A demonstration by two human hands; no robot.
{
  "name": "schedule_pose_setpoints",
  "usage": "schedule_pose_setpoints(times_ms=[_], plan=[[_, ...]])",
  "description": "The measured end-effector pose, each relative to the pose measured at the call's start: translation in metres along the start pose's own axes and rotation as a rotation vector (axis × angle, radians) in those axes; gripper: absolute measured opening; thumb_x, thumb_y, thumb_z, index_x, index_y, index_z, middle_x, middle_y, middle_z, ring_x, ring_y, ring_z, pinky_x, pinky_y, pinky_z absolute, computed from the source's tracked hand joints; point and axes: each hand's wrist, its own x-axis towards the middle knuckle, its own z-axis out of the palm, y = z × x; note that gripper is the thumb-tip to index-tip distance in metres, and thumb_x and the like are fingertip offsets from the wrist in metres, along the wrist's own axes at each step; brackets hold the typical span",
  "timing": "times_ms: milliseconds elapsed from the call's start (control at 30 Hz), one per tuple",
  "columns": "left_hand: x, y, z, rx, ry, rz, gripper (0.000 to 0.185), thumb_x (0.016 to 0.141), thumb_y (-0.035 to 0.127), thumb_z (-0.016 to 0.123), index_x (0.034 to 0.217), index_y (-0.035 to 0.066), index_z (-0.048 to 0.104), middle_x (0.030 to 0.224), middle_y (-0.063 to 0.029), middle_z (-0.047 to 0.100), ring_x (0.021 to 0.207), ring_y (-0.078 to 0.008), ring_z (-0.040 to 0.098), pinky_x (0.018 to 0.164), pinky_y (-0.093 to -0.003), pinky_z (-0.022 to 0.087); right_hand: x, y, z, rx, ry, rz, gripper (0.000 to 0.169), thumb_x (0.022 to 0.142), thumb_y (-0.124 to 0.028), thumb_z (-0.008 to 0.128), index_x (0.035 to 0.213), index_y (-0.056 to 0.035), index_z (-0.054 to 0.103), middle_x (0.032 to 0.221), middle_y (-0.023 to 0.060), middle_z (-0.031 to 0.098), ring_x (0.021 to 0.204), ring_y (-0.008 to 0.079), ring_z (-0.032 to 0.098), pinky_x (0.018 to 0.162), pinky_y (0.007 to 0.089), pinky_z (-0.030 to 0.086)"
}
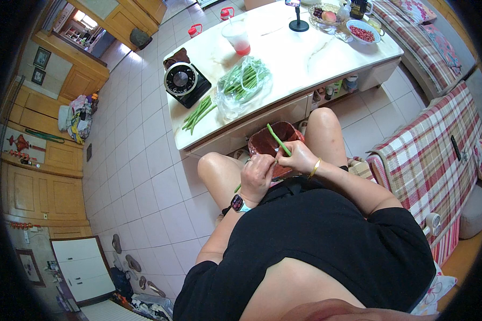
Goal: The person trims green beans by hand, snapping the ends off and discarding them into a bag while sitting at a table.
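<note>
Between my knees, my right hand (299, 157) grips a long green vegetable stalk (278, 138), which points up and away. My left hand (258, 175), wearing a watch, has its fingertips pinched close against those of my right hand; whatever lies between them is too small to tell. A short green end (237, 187) shows beside my left wrist, its other part hidden. Below both hands stands a reddish-brown bin (279, 130). On the marble-patterned table (281, 84), a clear plastic bag of green stalks (245, 82) lies near several loose green stalks (199, 114).
A black portable stove (186, 84) stands at the table's left end. Behind the bag is a plastic cup (237, 38) with red liquid. Farther right are a phone stand (299, 25), a fruit basket (315, 20) and a striped bowl of red pieces (362, 32). A plaid-covered sofa (425, 148) adjoins my right side.
</note>
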Motion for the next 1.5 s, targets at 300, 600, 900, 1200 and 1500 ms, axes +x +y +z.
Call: schedule_pose_setpoints(times_ms=[300, 600, 900, 1200, 1500], plan=[[-0.002, 0.0, 0.004, -0.427, 0.09, -0.269, 0.009, 0.088, 0.002, 0.072, 0.092, 0.003, 0.065, 0.092, -0.0074, 0.064, 0.08, -0.0183, 0.06, 0.071, -0.0296, 0.049, 0.0, -0.008, -0.015, 0.463, -0.233, 0.193, 0.014, 0.089, -0.015, 0.067, 0.088, -0.0011, 0.068, 0.072, -0.0022, 0.062, 0.061, 0.005, 0.052, 0.055, 0.0218, 0.043], [0.021, -0.018, -0.005, -0.81, 0.416, -0.49, 0.005, 0.098, 0.006, 0.064, 0.103, 0.005, 0.062, 0.098, -0.001, 0.064, 0.083, -0.0075, 0.057, 0.075, -0.0215, 0.047, 0.009, 0.004, -0.009, 0.057, -0.044, -0.001, 0.015, 0.085, -0.013, 0.069, 0.088, 0.0014, 0.071, 0.076, 0.0059, 0.07, 0.068, 0.0101, 0.062, 0.065, 0.028, 0.051], [0.031, -0.041, -0.026, -1.108, 0.664, -0.685, 0.01, 0.104, 0.018, 0.056, 0.111, 0.01, 0.057, 0.11, -0.0031, 0.065, 0.092, -0.0093, 0.059, 0.078, -0.0234, 0.051, 0.019, 0.004, -0.009, -0.012, 0.093, -0.046, 0.028, 0.091, -0.026, 0.073, 0.101, -0.0001, 0.074, 0.082, 0.007, 0.073, 0.076, 0.0106, 0.064, 0.074, 0.029, 0.052], [0.016, -0.047, -0.026, -1.165, 0.717, -0.779, 0.01, 0.105, 0.016, 0.053, 0.112, 0.009, 0.055, 0.111, -0.0055, 0.064, 0.099, -0.014, 0.06, 0.085, -0.0296, 0.053, 0.007, -0.002, -0.008, 0.166, -0.003, 0.015, 0.023, 0.087, -0.019, 0.076, 0.1, 0.0004, 0.075, 0.086, 0.0069, 0.074, 0.076, 0.011, 0.064, 0.073, 0.0301, 0.052], [0.014, -0.015, -0.029, -0.162, 0.005, -0.322, 0.023, 0.089, 0.007, 0.066, 0.112, 0.004, 0.064, 0.109, -0.0138, 0.066, 0.103, -0.0314, 0.064, 0.093, -0.0401, 0.049, -0.004, -0.027, -0.006, -0.16, 0.04, -0.221, 0.016, 0.083, -0.011, 0.073, 0.095, -0.0007, 0.074, 0.088, 0.0168, 0.073, 0.08, 0.0263, 0.071, 0.076, 0.0357, 0.055]])
